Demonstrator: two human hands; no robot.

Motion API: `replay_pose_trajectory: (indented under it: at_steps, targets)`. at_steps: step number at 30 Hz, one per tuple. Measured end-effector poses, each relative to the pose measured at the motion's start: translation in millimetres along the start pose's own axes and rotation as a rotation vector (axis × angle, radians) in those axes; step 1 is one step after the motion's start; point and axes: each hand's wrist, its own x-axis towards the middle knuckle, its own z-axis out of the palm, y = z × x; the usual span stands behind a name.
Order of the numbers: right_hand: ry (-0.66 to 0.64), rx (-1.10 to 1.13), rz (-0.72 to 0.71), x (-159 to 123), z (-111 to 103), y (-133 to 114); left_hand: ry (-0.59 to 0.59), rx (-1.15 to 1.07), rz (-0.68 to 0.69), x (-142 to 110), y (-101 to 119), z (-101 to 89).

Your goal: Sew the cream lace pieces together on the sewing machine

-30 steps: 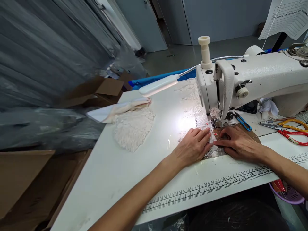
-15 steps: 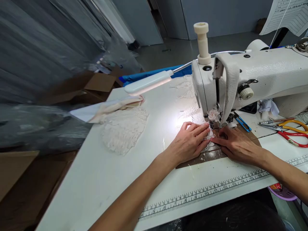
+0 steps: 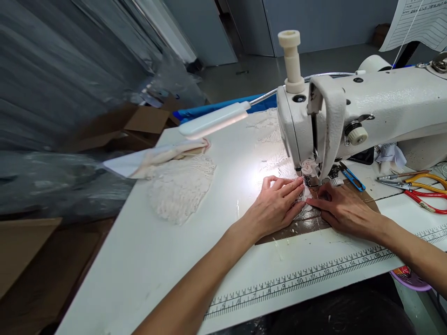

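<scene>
My left hand (image 3: 279, 202) lies palm down on a strip of white lace fabric (image 3: 307, 195), fingers stretched out flat toward the needle area. Facing it, my right hand (image 3: 345, 209) has its fingers bent and a fingertip at the strip's near edge, close to my left thumb. Its grip on the lace is partly hidden. The strip runs under the presser foot of the white sewing machine (image 3: 384, 102). A pale ruffled flower (image 3: 309, 166) hangs at the needle bar. More white lace (image 3: 274, 149) spreads behind my left hand, under the lamp's glow.
A lamp bar (image 3: 214, 120) reaches over the white table (image 3: 167, 265). Lace pieces (image 3: 181, 188) lie at the left. Blue thread snips (image 3: 352, 177) and red-handled pliers (image 3: 424, 200) lie at the right. A printed ruler (image 3: 300, 284) follows the front edge. Cardboard boxes (image 3: 146, 120) stand beyond.
Both hands stay almost in place at the lace strip; the right fingertip has shifted very slightly. The view has moved a little.
</scene>
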Motion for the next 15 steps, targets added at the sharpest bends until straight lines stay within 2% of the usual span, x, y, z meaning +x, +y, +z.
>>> replay_pose_trajectory:
  at_steps: [15]
  targets:
    - [0.066,0.001,-0.008,-1.7,3.1,-0.4,-0.018,-0.054,0.018,0.4,-6.5,0.5]
